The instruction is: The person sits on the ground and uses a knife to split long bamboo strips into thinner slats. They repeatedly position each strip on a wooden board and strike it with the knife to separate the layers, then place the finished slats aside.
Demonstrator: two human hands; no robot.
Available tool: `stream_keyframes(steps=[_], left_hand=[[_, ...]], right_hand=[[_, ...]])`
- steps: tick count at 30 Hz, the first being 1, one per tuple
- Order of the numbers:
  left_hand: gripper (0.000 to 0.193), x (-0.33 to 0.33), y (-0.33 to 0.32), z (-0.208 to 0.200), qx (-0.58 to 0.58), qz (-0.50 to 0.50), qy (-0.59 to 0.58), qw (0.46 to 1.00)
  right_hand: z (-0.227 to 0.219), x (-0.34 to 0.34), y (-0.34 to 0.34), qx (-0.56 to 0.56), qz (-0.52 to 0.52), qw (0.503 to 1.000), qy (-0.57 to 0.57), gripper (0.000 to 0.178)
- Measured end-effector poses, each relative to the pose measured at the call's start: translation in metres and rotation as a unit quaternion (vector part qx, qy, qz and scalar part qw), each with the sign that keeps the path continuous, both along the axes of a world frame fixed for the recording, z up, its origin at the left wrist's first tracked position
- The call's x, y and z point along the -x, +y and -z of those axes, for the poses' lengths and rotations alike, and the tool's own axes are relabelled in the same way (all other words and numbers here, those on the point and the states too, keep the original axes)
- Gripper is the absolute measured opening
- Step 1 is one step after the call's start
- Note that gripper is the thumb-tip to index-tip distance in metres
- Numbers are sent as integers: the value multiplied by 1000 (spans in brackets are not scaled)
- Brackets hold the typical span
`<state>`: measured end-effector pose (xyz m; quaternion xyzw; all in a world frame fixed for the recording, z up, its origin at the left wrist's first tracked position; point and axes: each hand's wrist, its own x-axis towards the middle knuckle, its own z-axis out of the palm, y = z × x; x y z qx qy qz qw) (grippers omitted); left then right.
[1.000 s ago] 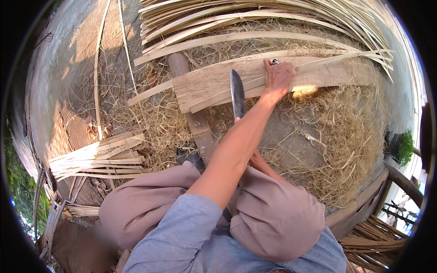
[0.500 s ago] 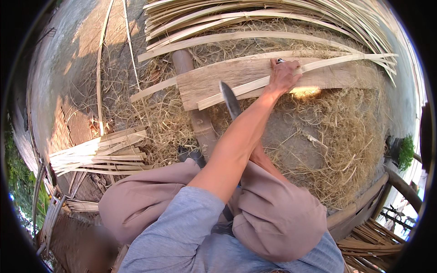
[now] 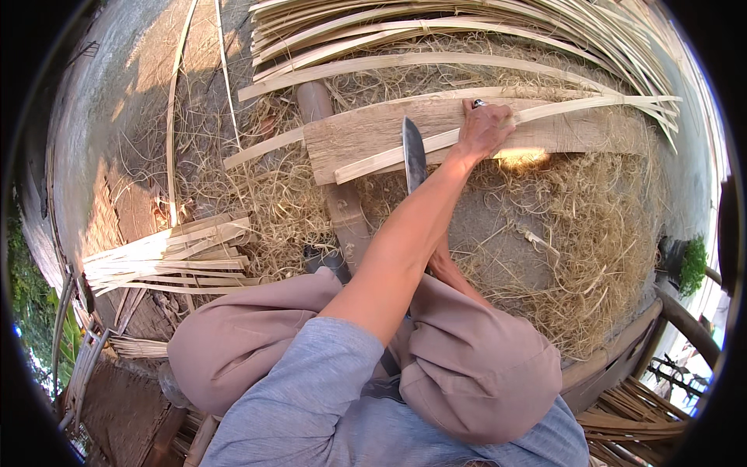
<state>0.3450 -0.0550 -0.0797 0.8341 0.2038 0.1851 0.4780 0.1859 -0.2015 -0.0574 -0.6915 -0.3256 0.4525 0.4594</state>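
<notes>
My left hand (image 3: 486, 131) is closed round a pale bamboo strip (image 3: 373, 163) and rests over a wide wooden board (image 3: 342, 138). The strip slants across the board, its near end at the board's left end. A large knife (image 3: 414, 152) lies across the strip to the left of that hand, its dark blade pointing away from me. Crossing beneath my left forearm comes my right arm, with its wrist (image 3: 441, 257) partly showing. The left forearm hides the right fingers and the knife's handle, but the blade comes out from where that hand is.
A round wooden pole (image 3: 348, 214) runs under the board's left end. Long bamboo strips (image 3: 373, 39) are piled beyond it, and shorter ones (image 3: 179, 261) lie at left. Curly shavings (image 3: 591, 241) cover much of the ground. My bent knees (image 3: 482, 366) flank the arms.
The knife blade has moved right along the strip and stands more upright in the picture. My left hand has stayed nearly in place on the strip.
</notes>
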Motion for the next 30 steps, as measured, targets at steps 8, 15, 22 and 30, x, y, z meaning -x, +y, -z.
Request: stream_keyframes(steps=[8,15,22,30], left_hand=[[33,-7,11,-1,47,10,6,999],[38,-15,13,-4,5,28,43,999],[31,-16,10,0,-11,18,23,1000],[36,-17,11,2,2,20,16,1000]], right_hand=[[4,2,0,-11,16,1000,-12,28],[5,-14,-6,18,18,999,-38,24],[-3,8,-2,-6,-17,997,-72,28],[0,-12,5,-54,-32,991,-117,28]])
